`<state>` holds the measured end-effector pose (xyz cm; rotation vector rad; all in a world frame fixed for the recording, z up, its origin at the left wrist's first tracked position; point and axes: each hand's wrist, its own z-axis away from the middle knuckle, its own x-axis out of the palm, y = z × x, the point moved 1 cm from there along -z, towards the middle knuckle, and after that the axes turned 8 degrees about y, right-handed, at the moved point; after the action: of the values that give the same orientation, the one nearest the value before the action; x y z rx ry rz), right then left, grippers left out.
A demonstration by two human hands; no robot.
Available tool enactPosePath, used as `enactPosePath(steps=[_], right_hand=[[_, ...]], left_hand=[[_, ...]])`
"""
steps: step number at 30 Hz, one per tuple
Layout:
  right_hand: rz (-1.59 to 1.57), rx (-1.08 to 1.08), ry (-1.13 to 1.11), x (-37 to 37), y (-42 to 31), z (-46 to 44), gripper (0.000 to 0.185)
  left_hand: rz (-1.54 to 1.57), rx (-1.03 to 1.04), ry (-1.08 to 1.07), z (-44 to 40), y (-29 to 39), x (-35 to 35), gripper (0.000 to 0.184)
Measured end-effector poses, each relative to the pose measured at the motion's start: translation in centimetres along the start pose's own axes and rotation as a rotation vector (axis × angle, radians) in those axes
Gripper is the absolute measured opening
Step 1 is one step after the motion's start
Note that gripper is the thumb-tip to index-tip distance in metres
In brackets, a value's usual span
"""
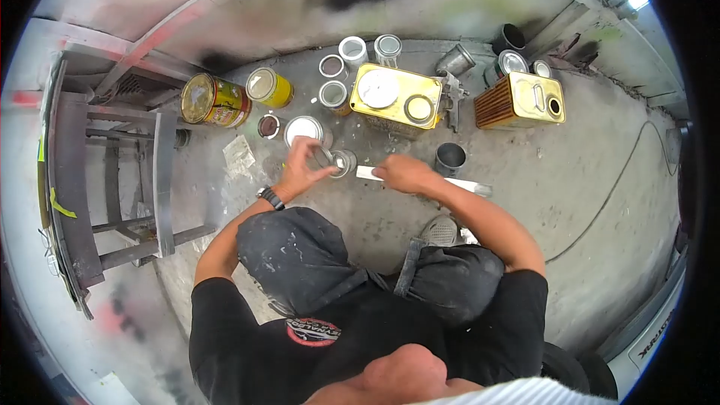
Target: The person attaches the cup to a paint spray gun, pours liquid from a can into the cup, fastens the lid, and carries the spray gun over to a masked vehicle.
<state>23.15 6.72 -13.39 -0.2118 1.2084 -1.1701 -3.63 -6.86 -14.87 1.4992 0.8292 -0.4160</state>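
Note:
My left hand curls thumb and fingers around the edge of a round metal lid, tilted beside a small open can on the floor. Part of the lid is hidden by my fingers. A long flat white mixing stick is in my right hand, which is closed over it; its near end points toward the small can. Just behind my left hand stands a can with a white top. A dark cup is beyond my right forearm.
Several paint cans stand ahead, among them a yellow can and a larger yellow can. Two rectangular tins are farther right. A grey wooden frame is at left; a cable crosses the floor at right.

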Motion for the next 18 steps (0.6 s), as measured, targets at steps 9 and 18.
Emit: enactPosePath(steps=[9,18], right_hand=[[0.435,0.098,1.073,-18.0,3.9,14.7,0.034],[0.621,0.181,1.205,-20.3,18.3,10.9,0.045]], left_hand=[[-0.358,0.025,0.179,-2.0,-5.3,-2.4,0.079],[-0.474,0.421,-0.290,-3.3,3.1,-1.2,0.104]])
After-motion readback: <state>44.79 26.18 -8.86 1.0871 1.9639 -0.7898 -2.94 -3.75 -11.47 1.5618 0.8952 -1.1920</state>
